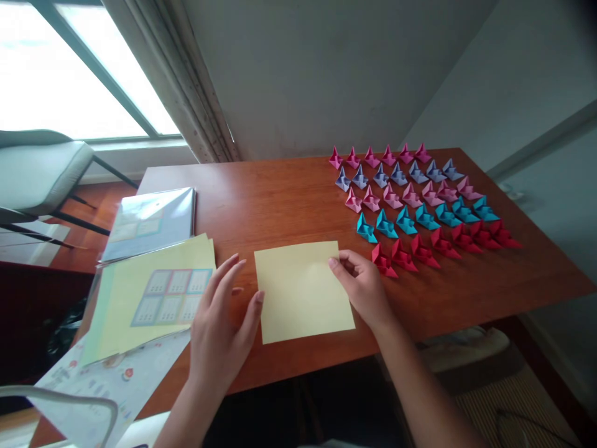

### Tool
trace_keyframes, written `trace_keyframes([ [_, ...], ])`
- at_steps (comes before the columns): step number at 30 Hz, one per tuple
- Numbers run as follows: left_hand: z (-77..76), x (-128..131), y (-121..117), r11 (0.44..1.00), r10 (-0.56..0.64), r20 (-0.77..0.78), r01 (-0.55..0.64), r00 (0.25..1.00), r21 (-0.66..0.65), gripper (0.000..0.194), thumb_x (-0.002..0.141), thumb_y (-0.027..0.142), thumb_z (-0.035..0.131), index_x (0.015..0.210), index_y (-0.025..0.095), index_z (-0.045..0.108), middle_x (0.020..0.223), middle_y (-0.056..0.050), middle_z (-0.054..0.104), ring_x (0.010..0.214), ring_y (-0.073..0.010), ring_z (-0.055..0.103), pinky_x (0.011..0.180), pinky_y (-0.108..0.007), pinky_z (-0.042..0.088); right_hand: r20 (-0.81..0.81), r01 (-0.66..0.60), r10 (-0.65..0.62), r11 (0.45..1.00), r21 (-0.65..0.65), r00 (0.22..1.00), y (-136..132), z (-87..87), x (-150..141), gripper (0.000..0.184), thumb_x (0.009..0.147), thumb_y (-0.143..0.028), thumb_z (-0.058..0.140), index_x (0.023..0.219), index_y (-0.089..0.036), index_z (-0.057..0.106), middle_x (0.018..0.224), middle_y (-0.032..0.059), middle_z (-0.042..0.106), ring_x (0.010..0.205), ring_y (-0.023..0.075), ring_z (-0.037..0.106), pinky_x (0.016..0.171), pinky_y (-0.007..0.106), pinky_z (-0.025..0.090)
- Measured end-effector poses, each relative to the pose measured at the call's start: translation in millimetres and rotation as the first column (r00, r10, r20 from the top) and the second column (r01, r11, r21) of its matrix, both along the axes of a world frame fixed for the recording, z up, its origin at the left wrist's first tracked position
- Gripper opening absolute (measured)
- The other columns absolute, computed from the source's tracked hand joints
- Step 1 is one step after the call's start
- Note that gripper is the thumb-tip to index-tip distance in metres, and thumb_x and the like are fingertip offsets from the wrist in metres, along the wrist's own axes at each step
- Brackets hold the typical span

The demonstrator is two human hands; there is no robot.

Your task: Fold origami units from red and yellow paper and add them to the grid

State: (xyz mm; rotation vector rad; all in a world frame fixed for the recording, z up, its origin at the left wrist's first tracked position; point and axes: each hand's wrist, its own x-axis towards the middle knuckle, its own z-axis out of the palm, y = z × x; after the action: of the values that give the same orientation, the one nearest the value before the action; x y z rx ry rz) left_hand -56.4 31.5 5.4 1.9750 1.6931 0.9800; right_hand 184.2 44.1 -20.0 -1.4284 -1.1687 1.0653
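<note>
A square sheet of yellow paper [303, 298] lies near the table's front edge, unfolded as far as I can see. My right hand [361, 283] pinches its right edge near the upper corner, thumb on top and fingers beneath. Beside the left edge is my left hand [224, 323], fingers apart, its thumb tip at or just above the paper's edge; I cannot tell whether it touches. To the right stand rows of folded paper boats: red [422, 252], turquoise [426, 216], pink [411, 195], lavender [398, 174] and magenta [370, 157].
Yellow sheets [121, 305] with a printed grid lie at the left, partly over a patterned white sheet [153, 361]. Behind them is a plastic-wrapped paper pack [149, 221]. The wooden table [261, 199] backs onto a wall. A chair [41, 168] stands by the window.
</note>
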Motion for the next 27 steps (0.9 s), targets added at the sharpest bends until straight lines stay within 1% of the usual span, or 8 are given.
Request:
trace_keyframes([
  [3,2.8,10.4,9.9,0.984,0.02,0.396,0.052,0.918,-0.17,0.054,0.09,0.038,0.067,0.141,0.027,0.052,0.143,-0.011,0.058,0.105,-0.0237,0.07,0.081,-0.033,0.06,-0.079,0.046,-0.045,0.999,0.003,0.996,0.0,-1.5,2.9,0.024,0.089,-0.044,0.067,0.082,-0.021,0.066,0.07,-0.0016,0.059,0.064,0.0134,0.055,0.057,0.023,0.043],
  [5,3.7,15.0,16.5,0.929,0.033,0.595,0.195,0.803,-0.315,0.053,0.09,0.04,0.067,0.139,0.025,0.054,0.133,-0.012,0.066,0.102,-0.0241,0.071,0.079,-0.032,0.06,-0.116,0.067,-0.066,0.998,0.005,0.991,-0.4,-2.5,4.4,0.025,0.089,-0.044,0.069,0.081,-0.021,0.066,0.07,-0.0025,0.057,0.064,0.0126,0.053,0.057,0.023,0.042],
  [7,3.8,17.7,21.3,0.848,0.042,0.689,0.339,0.723,-0.408,0.044,0.091,0.042,0.067,0.129,0.02,0.063,0.12,-0.013,0.073,0.102,-0.0267,0.071,0.081,-0.034,0.06,-0.14,0.083,-0.082,0.997,-0.001,0.987,-1.0,-3.3,5.3,0.026,0.088,-0.046,0.069,0.081,-0.021,0.066,0.071,-0.0021,0.059,0.065,0.0128,0.055,0.059,0.023,0.044],
  [10,1.6,18.3,23.8,0.793,0.044,0.72,0.414,0.693,-0.447,0.036,0.088,0.043,0.07,0.114,0.018,0.073,0.106,-0.011,0.077,0.096,-0.0275,0.072,0.081,-0.036,0.06,-0.156,0.076,-0.079,0.997,-0.024,0.985,-2.7,-3.9,6.2,0.029,0.089,-0.05,0.067,0.088,-0.021,0.068,0.076,0.0002,0.065,0.07,0.0159,0.061,0.063,0.025,0.05],
  [14,-5.2,14.4,23.1,0.834,0.112,0.694,0.312,0.711,-0.455,0.032,0.084,0.042,0.075,0.105,0.018,0.076,0.098,-0.009,0.079,0.09,-0.0252,0.073,0.076,-0.032,0.058,-0.201,0.037,-0.037,0.999,-0.003,0.979,-7.7,-3.1,9.7,0.036,0.096,-0.051,0.057,0.12,-0.027,0.066,0.107,0.0065,0.074,0.096,0.0232,0.071,0.083,0.036,0.057],
  [17,-8.1,12.3,23.0,0.837,0.209,0.732,0.269,0.648,-0.477,0.034,0.082,0.04,0.078,0.108,0.018,0.075,0.097,-0.008,0.079,0.087,-0.024,0.073,0.074,-0.031,0.058,-0.176,-0.018,0.033,0.996,0.084,0.984,-12.8,-0.6,15.8,0.037,0.098,-0.04,0.056,0.134,-0.035,0.059,0.131,0.006,0.068,0.114,0.0239,0.068,0.092,0.04,0.057],
  [21,-6.2,13.2,24.2,0.825,0.314,0.779,0.25,0.543,-0.506,0.041,0.077,0.039,0.081,0.112,0.018,0.074,0.096,-0.008,0.079,0.08,-0.0236,0.074,0.07,-0.033,0.06,-0.042,-0.18,0.19,0.967,0.182,0.981,-16.9,7.1,24.6,0.038,0.089,-0.027,0.067,0.125,-0.038,0.068,0.156,0.003,0.047,0.133,0.0277,0.055,0.095,0.042,0.058],
  [27,-1.6,15.8,23.6,0.8,0.321,0.799,0.305,0.508,-0.516,0.039,0.076,0.037,0.082,0.109,0.018,0.074,0.095,-0.007,0.079,0.075,-0.0208,0.073,0.067,-0.03,0.059,-0.017,-0.284,0.29,0.948,0.146,0.957,-12.8,16.0,28.7,0.024,0.078,-0.03,0.082,0.101,-0.032,0.076,0.163,0.0001,0.036,0.145,0.0303,0.043,0.114,0.051,0.043],
])
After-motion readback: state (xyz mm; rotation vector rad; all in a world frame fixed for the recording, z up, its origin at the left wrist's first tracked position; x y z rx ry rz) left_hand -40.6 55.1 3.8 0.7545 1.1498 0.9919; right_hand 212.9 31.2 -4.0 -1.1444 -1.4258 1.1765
